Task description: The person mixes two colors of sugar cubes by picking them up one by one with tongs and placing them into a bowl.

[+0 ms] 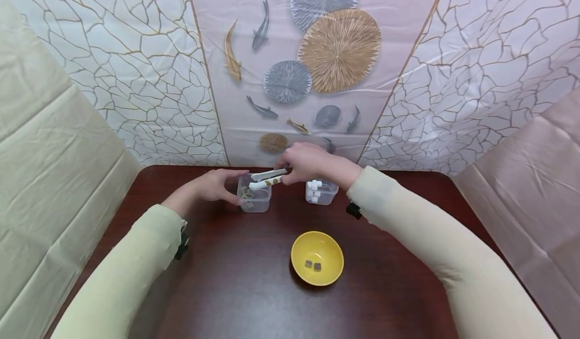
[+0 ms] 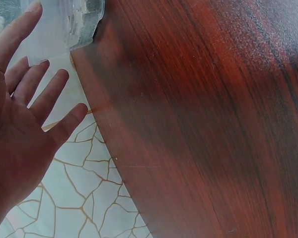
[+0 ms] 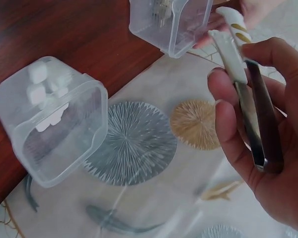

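My left hand [image 1: 210, 185] holds a clear plastic container [image 1: 257, 207] between thumb and fingers, at the left back of the table. Small greenish-brown pieces [image 1: 246, 193] lie inside it. Small tongs [image 3: 260, 124] with white, gold-marked tips are gripped in my right hand [image 1: 308, 162]. In the head view the tongs' tips are over that container, slightly apart, and I see nothing between them. Part of the container [image 2: 82, 25] shows past the left thumb in the left wrist view. Beneath the right forearm stands a second clear container [image 1: 327, 197] with several white pieces [image 1: 313, 190].
A yellow bowl [image 1: 333, 251] sits near the middle of the dark wooden table [image 1: 235, 268], with two small brownish cubes [image 1: 317, 267] in it. Patterned fabric [image 1: 254, 102] hangs behind the table's back edge. Beige cloth walls [image 1: 59, 152] flank both sides.
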Tool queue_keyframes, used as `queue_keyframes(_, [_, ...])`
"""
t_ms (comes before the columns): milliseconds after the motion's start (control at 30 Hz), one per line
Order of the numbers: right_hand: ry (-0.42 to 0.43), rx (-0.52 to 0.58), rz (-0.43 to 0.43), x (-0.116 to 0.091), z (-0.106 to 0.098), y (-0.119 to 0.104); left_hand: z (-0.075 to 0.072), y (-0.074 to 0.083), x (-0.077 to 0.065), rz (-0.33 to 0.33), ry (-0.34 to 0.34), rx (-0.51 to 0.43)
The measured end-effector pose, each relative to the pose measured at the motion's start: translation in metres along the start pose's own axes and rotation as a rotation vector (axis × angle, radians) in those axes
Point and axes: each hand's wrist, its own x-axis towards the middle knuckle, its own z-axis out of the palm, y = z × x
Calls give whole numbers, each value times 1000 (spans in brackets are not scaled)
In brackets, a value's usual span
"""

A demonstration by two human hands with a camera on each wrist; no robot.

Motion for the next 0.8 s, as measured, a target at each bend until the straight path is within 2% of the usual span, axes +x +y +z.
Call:
queue_keyframes(233, [-70,-111,33,25,5,-5,1,2,1,24,-2,-24])
queue_keyframes(467, [-158,-142,99,44,11,-12,-1,2,2,32,-9,-25])
queue_keyframes(800, [-218,-156,139,61,20,-16,-2,-1,2,24,-16,8])
